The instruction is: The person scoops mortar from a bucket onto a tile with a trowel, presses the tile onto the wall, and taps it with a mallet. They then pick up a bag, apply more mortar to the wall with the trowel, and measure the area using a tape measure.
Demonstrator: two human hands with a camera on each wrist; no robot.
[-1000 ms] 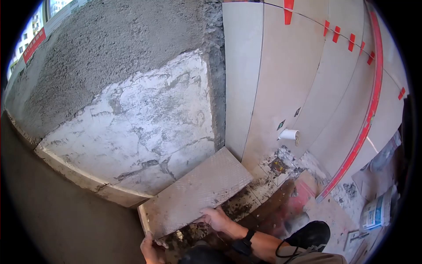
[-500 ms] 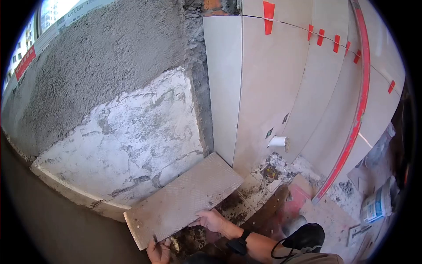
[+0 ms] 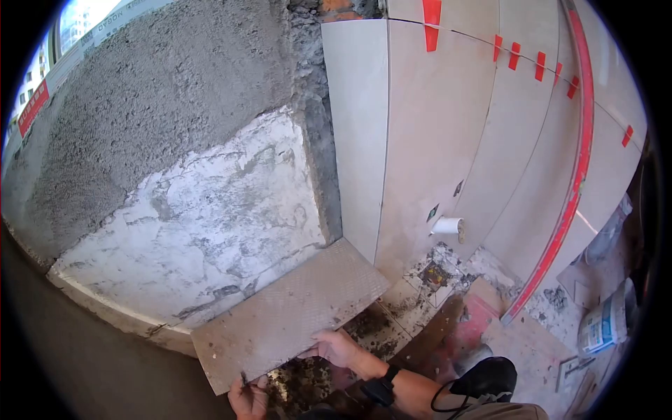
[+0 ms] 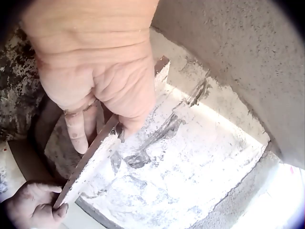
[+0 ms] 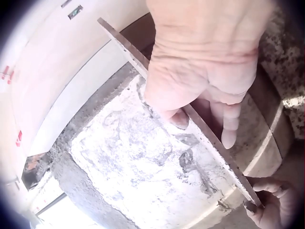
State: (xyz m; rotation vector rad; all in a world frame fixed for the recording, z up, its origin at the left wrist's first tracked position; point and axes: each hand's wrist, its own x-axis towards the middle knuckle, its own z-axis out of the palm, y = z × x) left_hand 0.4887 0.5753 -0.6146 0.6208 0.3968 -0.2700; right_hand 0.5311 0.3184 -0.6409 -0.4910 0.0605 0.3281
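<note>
Both hands hold a long rectangular tile with a textured, dusty face, set slantwise along the foot of the white-patched wall. Its far end reaches the wall corner. At the tile's near left corner, my left hand pinches the edge. My right hand grips the same long edge farther along. In the left wrist view, the thumb and fingers straddle the tile's thin edge. The right wrist view has the right hand gripping it likewise, thumb on one face and fingers on the other.
Tiled wall with red wedges stands right of the corner. A white pipe stub juts out above the rubble-strewn floor. A red straightedge leans there. A bucket and a trowel lie right.
The tile has turned so that its left end's thickness no longer shows. The left hand has shifted from that end onto the near long edge. The head view has also swung.
</note>
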